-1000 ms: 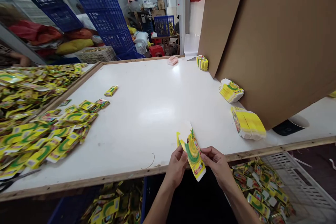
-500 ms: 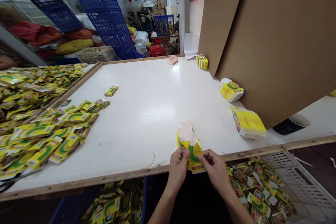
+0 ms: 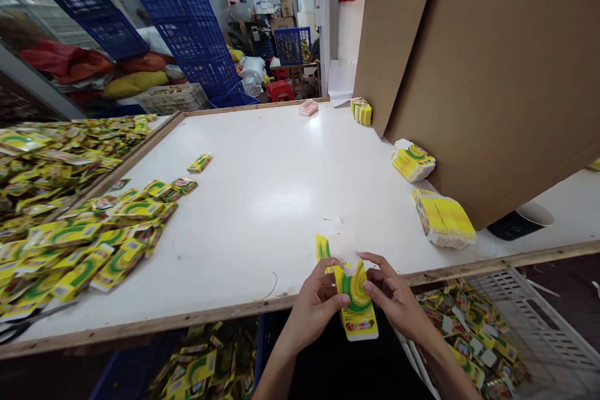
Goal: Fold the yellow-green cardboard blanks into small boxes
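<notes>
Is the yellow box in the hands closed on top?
Open: white flaps stick up above the yellow box between left hand and right hand.

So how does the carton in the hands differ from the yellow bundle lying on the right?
The carton is a single piece, gripped by the left hand and right hand. The bundle is many pieces stacked, lying untouched on the table. The carton shows a green swirl, while the bundle shows mostly plain yellow. Both are yellow printed card.

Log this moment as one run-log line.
hands: left hand and right hand both hold yellow carton | where: at table front edge | nearby: flat carton pile, folded stacks
</notes>
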`<action>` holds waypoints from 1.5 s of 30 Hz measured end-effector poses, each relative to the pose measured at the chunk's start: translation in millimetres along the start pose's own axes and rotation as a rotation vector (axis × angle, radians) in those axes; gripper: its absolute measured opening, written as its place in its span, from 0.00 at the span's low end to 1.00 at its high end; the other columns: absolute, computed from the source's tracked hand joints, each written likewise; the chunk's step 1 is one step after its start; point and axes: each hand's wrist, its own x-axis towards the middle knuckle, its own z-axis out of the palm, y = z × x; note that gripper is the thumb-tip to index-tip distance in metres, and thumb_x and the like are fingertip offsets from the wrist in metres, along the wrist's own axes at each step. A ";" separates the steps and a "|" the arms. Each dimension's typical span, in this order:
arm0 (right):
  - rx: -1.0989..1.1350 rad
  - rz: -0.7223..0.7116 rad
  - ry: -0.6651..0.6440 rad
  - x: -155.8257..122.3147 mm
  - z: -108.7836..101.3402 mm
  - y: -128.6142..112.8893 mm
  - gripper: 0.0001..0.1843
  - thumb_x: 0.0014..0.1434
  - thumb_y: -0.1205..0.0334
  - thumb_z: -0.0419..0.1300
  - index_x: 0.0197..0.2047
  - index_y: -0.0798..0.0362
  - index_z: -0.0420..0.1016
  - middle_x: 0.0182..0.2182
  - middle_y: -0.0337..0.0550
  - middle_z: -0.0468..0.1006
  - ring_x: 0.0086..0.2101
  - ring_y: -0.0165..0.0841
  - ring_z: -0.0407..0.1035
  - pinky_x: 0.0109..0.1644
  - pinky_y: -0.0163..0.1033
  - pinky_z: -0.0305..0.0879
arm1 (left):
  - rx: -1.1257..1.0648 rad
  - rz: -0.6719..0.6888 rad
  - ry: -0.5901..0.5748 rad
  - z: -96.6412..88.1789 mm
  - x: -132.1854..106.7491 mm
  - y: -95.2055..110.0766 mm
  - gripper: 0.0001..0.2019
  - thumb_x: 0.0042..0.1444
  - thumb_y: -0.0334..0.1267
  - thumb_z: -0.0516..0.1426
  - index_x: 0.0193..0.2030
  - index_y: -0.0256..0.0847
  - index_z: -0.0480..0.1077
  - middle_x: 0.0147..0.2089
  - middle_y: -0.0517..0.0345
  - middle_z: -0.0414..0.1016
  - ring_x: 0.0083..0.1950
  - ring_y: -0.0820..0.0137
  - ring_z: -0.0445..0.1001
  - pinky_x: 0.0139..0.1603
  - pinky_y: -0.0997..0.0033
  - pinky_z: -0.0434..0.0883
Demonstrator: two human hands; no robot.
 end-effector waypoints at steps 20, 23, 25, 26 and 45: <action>-0.048 -0.048 0.142 5.7 -8.5 7.7 0.20 0.61 0.50 0.57 0.53 0.49 0.72 0.38 0.45 0.75 0.40 0.37 0.71 0.46 0.40 0.69 | -0.005 -0.052 -0.066 -1.5 1.1 -14.7 0.37 0.52 0.39 0.64 0.66 0.48 0.52 0.50 0.47 0.75 0.41 0.65 0.78 0.43 0.67 0.70; -0.171 -0.153 0.132 3.9 -13.6 0.8 0.18 0.62 0.48 0.54 0.45 0.49 0.79 0.39 0.47 0.73 0.42 0.38 0.69 0.45 0.40 0.68 | 0.037 -0.059 -0.042 -1.6 0.0 -17.2 0.25 0.53 0.38 0.63 0.58 0.43 0.64 0.48 0.48 0.76 0.43 0.63 0.77 0.44 0.66 0.71; -0.210 -0.138 0.129 1.4 -15.8 -3.5 0.21 0.62 0.46 0.52 0.46 0.49 0.80 0.36 0.46 0.72 0.39 0.38 0.68 0.41 0.40 0.67 | 0.084 -0.046 0.013 0.2 -0.3 -19.0 0.23 0.53 0.37 0.62 0.56 0.43 0.66 0.49 0.49 0.75 0.42 0.64 0.76 0.43 0.66 0.71; -0.203 -0.096 0.108 0.2 -16.2 -5.0 0.22 0.62 0.45 0.52 0.48 0.49 0.79 0.34 0.45 0.72 0.36 0.37 0.68 0.39 0.39 0.67 | 0.120 -0.037 0.041 1.5 -0.3 -19.9 0.22 0.54 0.37 0.61 0.56 0.43 0.66 0.50 0.50 0.75 0.41 0.65 0.76 0.43 0.67 0.71; -0.373 0.085 0.178 3.9 5.0 8.1 0.17 0.56 0.61 0.57 0.49 0.47 0.60 0.21 0.29 0.68 0.20 0.29 0.61 0.26 0.32 0.53 | 0.256 0.002 0.093 9.0 -0.8 -22.8 0.24 0.56 0.34 0.57 0.60 0.48 0.64 0.62 0.50 0.66 0.46 0.64 0.76 0.49 0.63 0.72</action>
